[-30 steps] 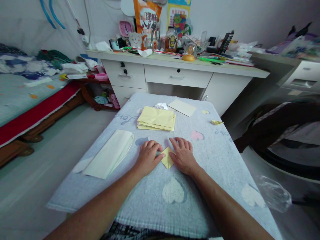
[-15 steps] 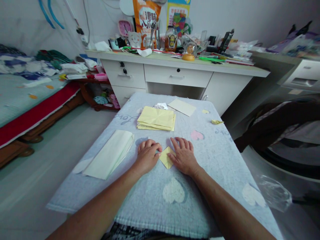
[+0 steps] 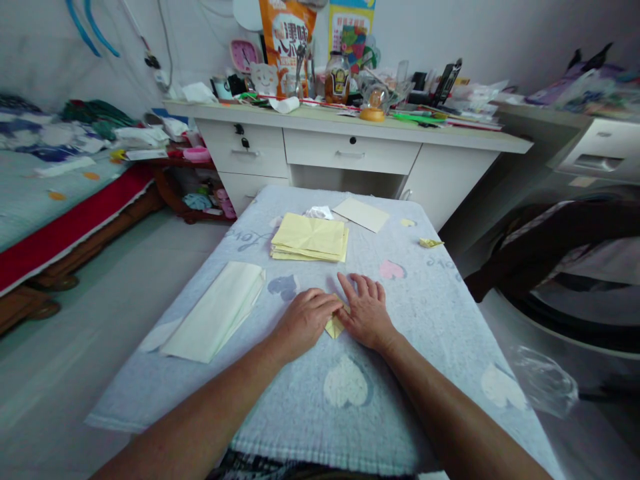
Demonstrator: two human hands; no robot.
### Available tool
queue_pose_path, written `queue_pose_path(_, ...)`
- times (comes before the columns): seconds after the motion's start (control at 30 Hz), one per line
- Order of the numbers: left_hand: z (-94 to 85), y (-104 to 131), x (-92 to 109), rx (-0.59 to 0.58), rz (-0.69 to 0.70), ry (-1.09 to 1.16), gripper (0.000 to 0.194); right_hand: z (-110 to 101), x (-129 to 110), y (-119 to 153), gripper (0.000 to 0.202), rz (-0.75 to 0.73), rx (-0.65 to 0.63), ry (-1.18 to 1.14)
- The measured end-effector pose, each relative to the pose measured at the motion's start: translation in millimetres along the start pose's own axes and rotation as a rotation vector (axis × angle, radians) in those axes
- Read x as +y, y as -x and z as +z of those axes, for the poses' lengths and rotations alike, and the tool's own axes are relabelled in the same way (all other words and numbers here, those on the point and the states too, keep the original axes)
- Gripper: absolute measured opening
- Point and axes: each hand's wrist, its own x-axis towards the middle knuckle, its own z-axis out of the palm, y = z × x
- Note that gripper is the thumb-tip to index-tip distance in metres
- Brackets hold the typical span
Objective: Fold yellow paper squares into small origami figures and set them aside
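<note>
A small folded piece of yellow paper [image 3: 334, 327] lies on the cloth-covered table, partly hidden under my hands. My left hand [image 3: 307, 321] reaches over its left side, fingers bent and close together, closed on the paper's upper part. On the right, my right hand [image 3: 367, 313] rests flat with its fingers spread, and its thumb presses on the paper. The fingertips of both hands meet over it. Beyond them sits a stack of creased yellow paper sheets [image 3: 310, 237]. To the left lies a folded pale sheet bundle [image 3: 217, 310].
A pale card [image 3: 361, 215] and a crumpled white piece [image 3: 319, 212] lie behind the stack. Near the table's right edge is a small folded yellow paper piece [image 3: 430, 243]. A cluttered white desk [image 3: 350, 150] stands behind, with a front-loading washing machine [image 3: 595, 160] at right.
My left hand has moved right from beside the yellow paper onto it, covering its upper left. My right hand stays nearly in place. The whole view has shifted slightly.
</note>
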Motion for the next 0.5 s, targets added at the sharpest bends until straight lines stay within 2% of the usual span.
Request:
queue_pose_path(0.23, 5.3, 2, -2, -0.049, -0.017, -0.095, 0.033, 1, 10, 4, 0.071, 0.056, 0.012, -0.022)
queue_pose_path(0.4, 4.9, 3, -4, -0.076, 0.022, -0.107, 0.021, -2, 21, 9, 0.07, 0.063, -0.003, -0.017)
queue_pose_path(0.5, 5.9, 4, -5, -0.071, 0.023, -0.118, 0.021, -4, 25, 10, 0.07, 0.066, -0.017, -0.02)
